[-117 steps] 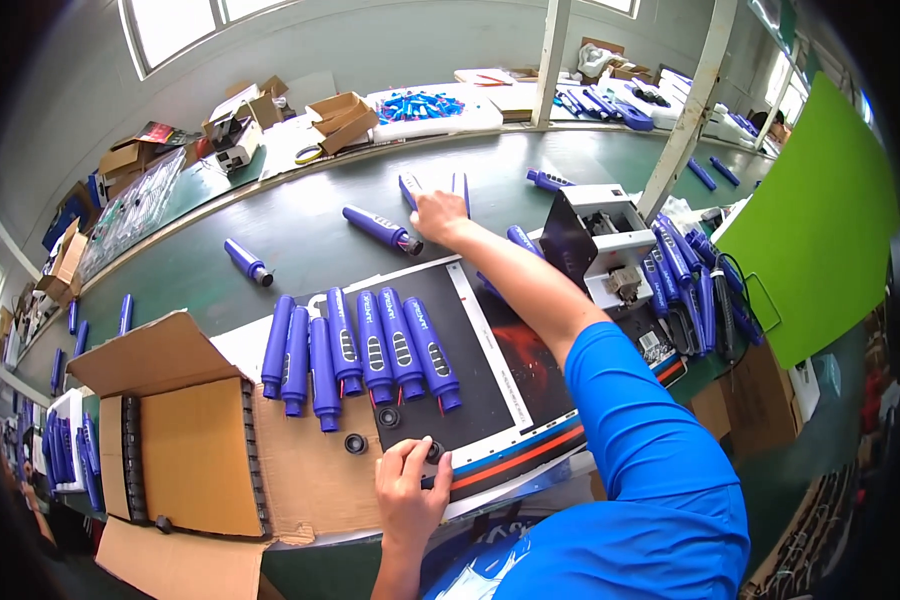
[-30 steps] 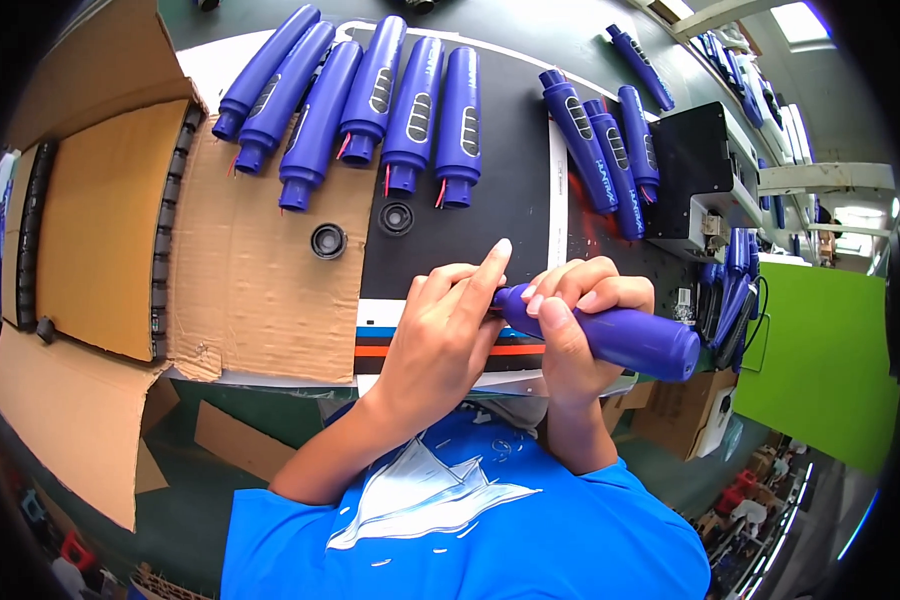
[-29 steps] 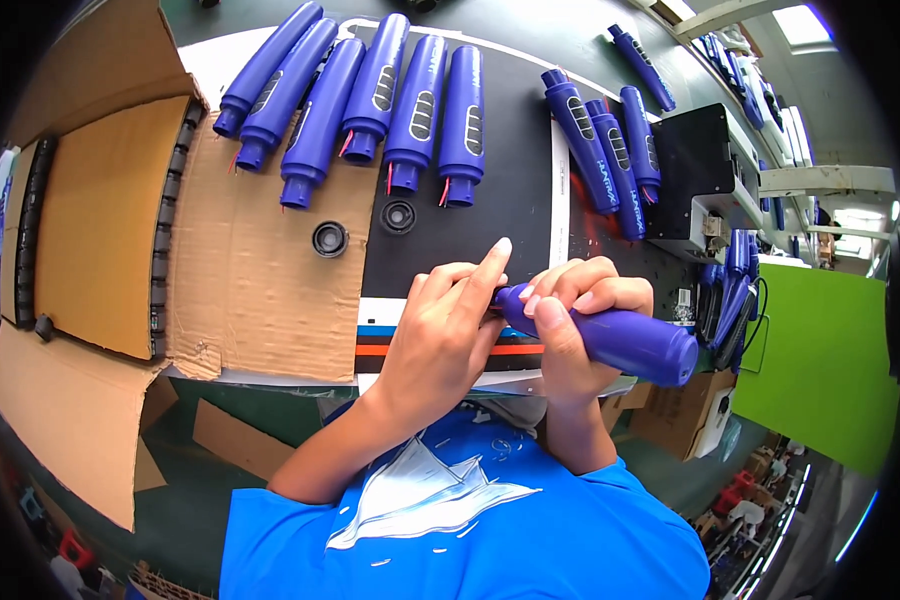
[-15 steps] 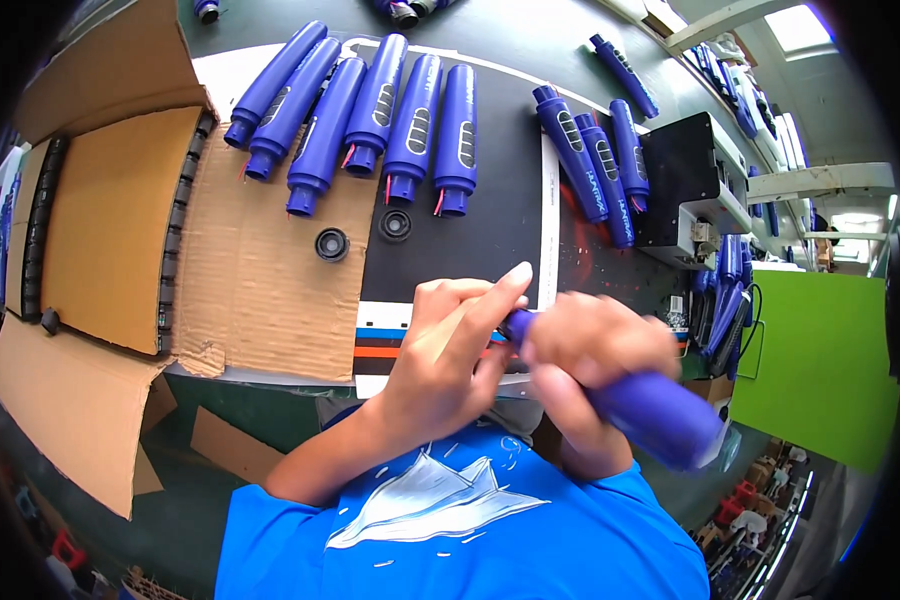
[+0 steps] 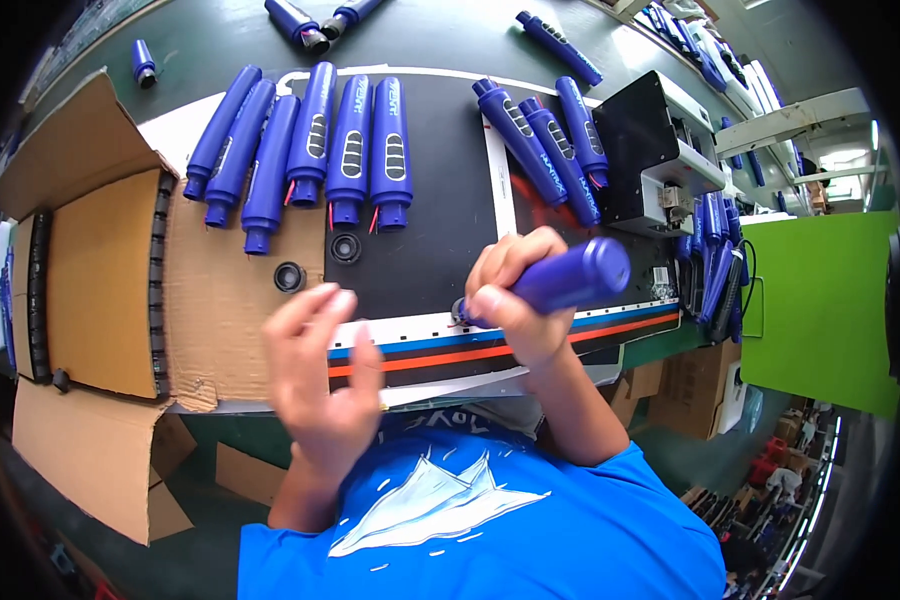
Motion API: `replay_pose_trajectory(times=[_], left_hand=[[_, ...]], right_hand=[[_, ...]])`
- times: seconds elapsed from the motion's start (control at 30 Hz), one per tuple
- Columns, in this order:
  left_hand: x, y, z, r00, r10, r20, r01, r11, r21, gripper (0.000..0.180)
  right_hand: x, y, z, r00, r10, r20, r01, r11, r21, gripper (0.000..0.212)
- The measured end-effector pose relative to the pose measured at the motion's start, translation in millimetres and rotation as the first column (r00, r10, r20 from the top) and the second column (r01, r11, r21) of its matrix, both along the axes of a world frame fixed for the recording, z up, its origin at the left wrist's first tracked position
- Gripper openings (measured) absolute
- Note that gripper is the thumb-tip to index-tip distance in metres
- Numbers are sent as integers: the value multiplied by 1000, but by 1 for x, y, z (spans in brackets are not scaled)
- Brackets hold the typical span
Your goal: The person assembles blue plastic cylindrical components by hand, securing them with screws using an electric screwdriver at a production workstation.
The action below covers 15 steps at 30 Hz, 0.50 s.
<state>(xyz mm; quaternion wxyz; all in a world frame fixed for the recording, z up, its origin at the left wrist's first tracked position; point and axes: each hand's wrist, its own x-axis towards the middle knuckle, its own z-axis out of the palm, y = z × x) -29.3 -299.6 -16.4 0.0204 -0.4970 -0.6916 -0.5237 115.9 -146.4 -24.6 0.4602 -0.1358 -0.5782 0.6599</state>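
Note:
My right hand [image 5: 525,290] is wrapped round a blue plastic handle tube [image 5: 582,274], its wide rounded end tilted up to the right. A small dark end piece [image 5: 460,312] shows at the tube's narrow lower end. Apart from it to the left, my left hand [image 5: 322,375] is raised, a little blurred, fingers spread and holding nothing. Beyond that hand lie two black round caps, one cap [image 5: 289,277] on the cardboard, the other cap [image 5: 345,248] on the black mat [image 5: 430,270]. A row of similar blue tubes [image 5: 351,150] with red wire ends lies farther back.
At the left stands an open cardboard box [image 5: 105,290] with dark dividers along its sides. More blue tubes [image 5: 560,160] lie right of the row, beside a black boxy machine [image 5: 635,150]. A green panel [image 5: 820,310] stands at the far right.
My hands have come apart. The left hand has moved left, away from the tube. My right hand has carried the tube up and turned its wide end upward. The view has shifted too.

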Motion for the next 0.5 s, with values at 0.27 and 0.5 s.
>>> replay_pose_trajectory(times=[0.27, 0.5], left_hand=[[-49, -13, -25, 947, 309, -82, -319, 934, -161, 30], [-54, -6, -24, 978, 60, -198, -103, 972, -211, 33]], right_hand=[[-8, 52, 26, 997, -44, 55, 70, 759, -647, 20], [-94, 154, 73, 910, 83, 405, 86, 920, -381, 79]])
